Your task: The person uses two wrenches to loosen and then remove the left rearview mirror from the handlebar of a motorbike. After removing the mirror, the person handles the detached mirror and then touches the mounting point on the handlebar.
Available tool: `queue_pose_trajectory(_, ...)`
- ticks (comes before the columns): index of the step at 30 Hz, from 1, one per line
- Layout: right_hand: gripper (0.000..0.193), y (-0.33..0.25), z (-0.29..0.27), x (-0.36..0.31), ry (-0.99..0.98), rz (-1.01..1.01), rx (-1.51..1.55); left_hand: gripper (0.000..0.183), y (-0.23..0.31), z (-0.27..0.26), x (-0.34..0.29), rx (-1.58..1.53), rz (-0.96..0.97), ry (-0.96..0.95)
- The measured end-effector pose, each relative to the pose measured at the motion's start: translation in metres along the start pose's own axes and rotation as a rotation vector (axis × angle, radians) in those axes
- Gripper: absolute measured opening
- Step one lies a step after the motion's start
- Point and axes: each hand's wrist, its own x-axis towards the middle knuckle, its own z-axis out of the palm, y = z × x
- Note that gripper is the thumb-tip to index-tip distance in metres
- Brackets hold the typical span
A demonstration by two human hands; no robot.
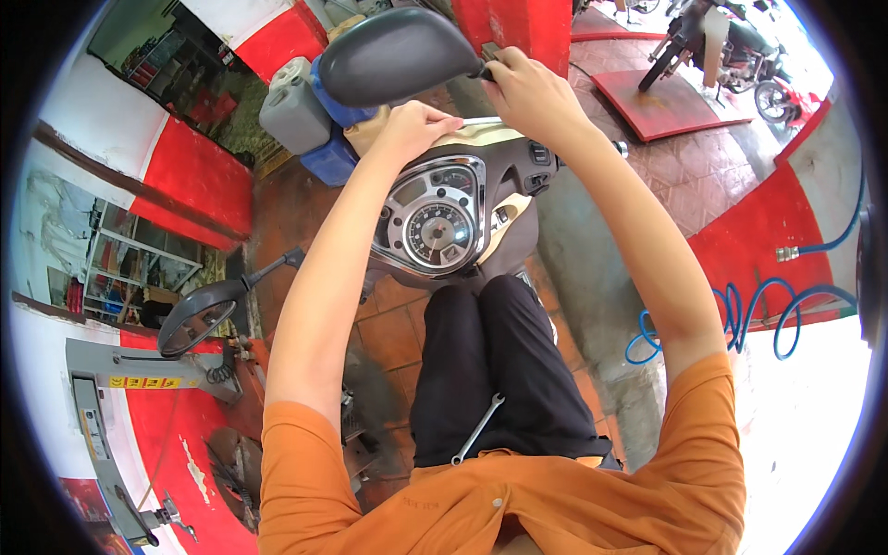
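A scooter's front end stands before me, its chrome-rimmed round instrument dial (pixel 437 235) facing up. My right hand (pixel 535 97) has its fingers closed around the short stem of a dark grey rear-view mirror (pixel 398 57), above the right handlebar side. The mirror's back is toward me. My left hand (pixel 414 128) is closed in a pinch just left of it, over the cream front panel. From its fingertips a slim silvery bar (pixel 483 120) runs toward my right hand; its kind cannot be made out. A combination wrench (pixel 478 429) lies across my lap.
The other mirror (pixel 197 316) sticks out at the left. Grey and blue jerrycans (pixel 294 106) stand beyond the scooter. A grey lift-like machine (pixel 139 365) is at lower left, a coiled blue air hose (pixel 777 319) at right. A motorcycle (pixel 712 51) stands on a red platform (pixel 661 106).
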Motion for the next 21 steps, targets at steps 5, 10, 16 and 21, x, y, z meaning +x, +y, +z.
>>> queue_pose_trajectory(5,0.022,-0.015,0.0,0.009,0.201,0.124,-0.049,0.032,-0.008,0.005,0.004,-0.032,0.021,0.017)
queue_pose_trajectory(10,0.024,-0.04,-0.002,0.02,0.185,0.114,-0.079,0.031,-0.013,0.008,0.002,-0.161,-0.036,0.011)
queue_pose_trajectory(16,0.029,-0.033,-0.005,-0.001,0.237,0.111,0.215,0.033,-0.039,0.017,0.013,-0.164,0.084,0.053)
queue_pose_trajectory(21,0.03,0.019,-0.012,-0.039,0.297,0.013,0.689,0.033,-0.01,0.012,0.011,-0.147,-0.092,-0.01)
